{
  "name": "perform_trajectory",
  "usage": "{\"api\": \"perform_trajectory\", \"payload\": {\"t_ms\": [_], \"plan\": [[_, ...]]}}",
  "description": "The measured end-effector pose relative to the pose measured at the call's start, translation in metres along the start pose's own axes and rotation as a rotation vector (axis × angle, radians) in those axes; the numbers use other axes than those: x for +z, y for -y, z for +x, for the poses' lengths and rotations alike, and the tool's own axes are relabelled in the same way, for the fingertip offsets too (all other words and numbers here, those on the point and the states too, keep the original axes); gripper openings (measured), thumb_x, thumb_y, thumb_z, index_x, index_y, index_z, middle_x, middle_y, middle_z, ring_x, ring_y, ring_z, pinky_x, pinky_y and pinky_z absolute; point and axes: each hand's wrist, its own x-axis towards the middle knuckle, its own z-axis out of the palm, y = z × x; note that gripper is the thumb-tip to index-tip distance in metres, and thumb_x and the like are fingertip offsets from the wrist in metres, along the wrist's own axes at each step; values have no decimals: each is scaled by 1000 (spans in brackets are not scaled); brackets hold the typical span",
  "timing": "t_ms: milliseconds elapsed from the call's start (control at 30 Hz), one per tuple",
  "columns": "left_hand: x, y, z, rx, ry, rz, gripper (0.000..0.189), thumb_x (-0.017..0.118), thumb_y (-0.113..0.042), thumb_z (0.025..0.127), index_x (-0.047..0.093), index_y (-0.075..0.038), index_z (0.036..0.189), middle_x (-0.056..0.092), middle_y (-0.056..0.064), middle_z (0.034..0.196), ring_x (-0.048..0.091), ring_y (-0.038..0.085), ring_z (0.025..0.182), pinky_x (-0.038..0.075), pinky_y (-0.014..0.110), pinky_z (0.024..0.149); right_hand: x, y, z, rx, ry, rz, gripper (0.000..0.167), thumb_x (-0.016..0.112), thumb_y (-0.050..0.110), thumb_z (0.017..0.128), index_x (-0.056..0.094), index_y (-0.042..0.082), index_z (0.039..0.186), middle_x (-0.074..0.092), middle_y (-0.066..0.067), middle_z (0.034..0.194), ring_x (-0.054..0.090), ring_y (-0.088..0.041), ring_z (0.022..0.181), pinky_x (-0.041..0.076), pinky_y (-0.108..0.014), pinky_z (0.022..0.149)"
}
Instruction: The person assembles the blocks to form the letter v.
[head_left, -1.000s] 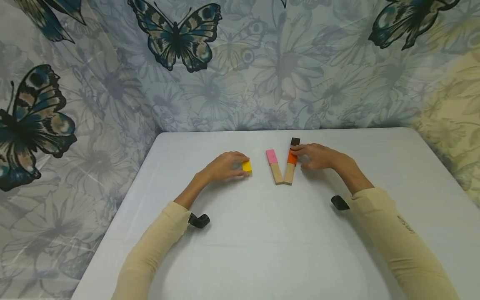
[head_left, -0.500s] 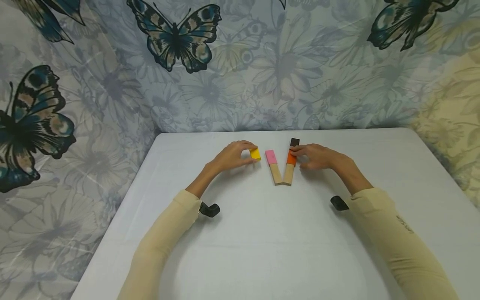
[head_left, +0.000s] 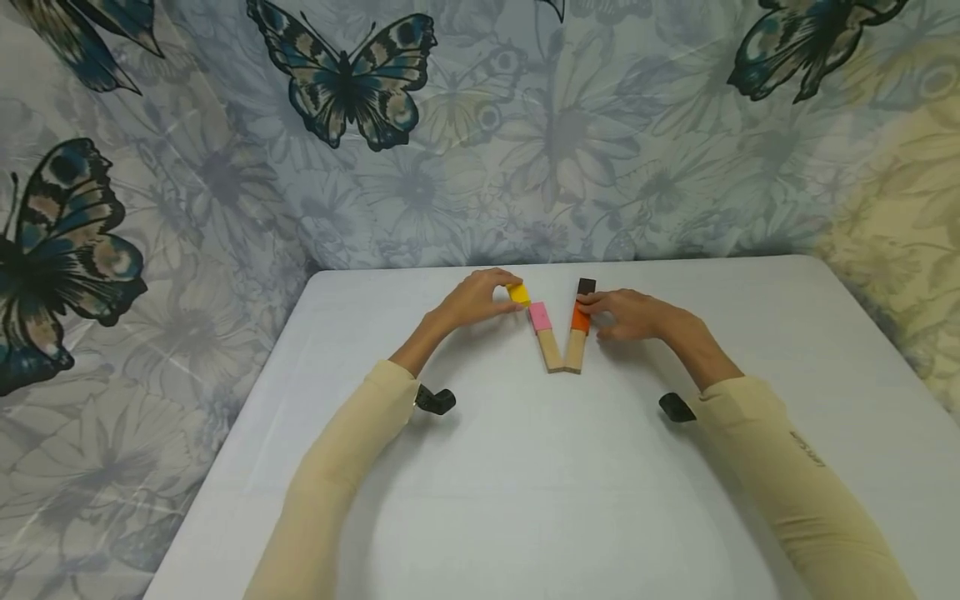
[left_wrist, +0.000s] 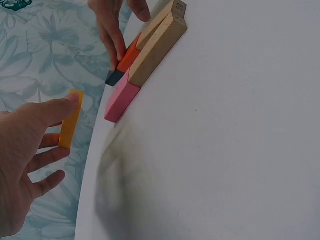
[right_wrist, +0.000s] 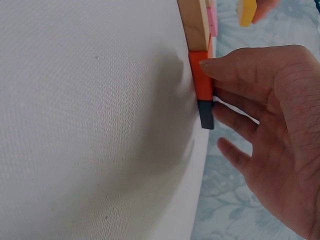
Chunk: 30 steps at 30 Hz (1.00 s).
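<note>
My left hand (head_left: 474,300) pinches a small yellow block (left_wrist: 71,120) between thumb and fingers, just past the far end of a pink block (head_left: 540,317). In the left wrist view the yellow block stands apart from the pink one. My right hand (head_left: 633,315) pinches an orange block (right_wrist: 201,75), its thumb on one face and fingers behind. A dark block (right_wrist: 205,115) adjoins the orange one's far end. Two plain wooden blocks (head_left: 550,352) meet at their near ends, forming a V with the coloured blocks on its arms.
A white table (head_left: 517,492) lies under both arms, its far edge close behind the blocks. Behind it hangs a butterfly-patterned cloth (head_left: 420,192). Black wrist devices (head_left: 437,401) stick out beneath both cuffs.
My left hand has carried the yellow block away from me and to the right, from beside the pink block to its far end. My right hand stays on the orange block.
</note>
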Motion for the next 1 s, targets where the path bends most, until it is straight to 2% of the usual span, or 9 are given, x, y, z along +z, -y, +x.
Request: {"api": "perform_trajectory", "payload": {"t_ms": [267,500,600,833,1000], "plan": [[3,4,16,0,-19,-4,51,75,-33,98,66,-4,139,71,12,137,66,27,127,52,41,112,2,-2,-4,-6,2,-1,57,67,11,93,56,-5,146,47,-24,161,44,-51,148,33,-69,122],[13,3,29,-3,11,-22,56,75,-34,98,64,-2,142,67,13,143,62,28,134,48,41,119,2,-3,-6,-22,-8,-8,56,67,10,92,57,-5,145,48,-25,160,46,-50,147,35,-68,121],[15,4,34,-2,8,-41,54,76,-29,97,64,0,141,67,14,143,62,29,135,47,40,120,2,-4,-6,-16,-6,-7,57,66,11,92,57,-5,145,48,-24,160,45,-50,147,34,-68,121],[22,10,48,9,17,-95,54,78,-29,95,65,1,139,69,15,140,64,31,129,52,41,114,1,-5,-7,-16,3,-2,58,67,12,92,56,-4,147,47,-23,161,45,-50,148,34,-69,121],[28,13,54,-4,38,-96,54,78,-30,95,65,1,139,69,15,139,64,29,126,52,41,112,2,-7,-6,-11,9,-6,60,68,13,92,55,-3,148,47,-21,162,44,-49,148,34,-68,122]]}}
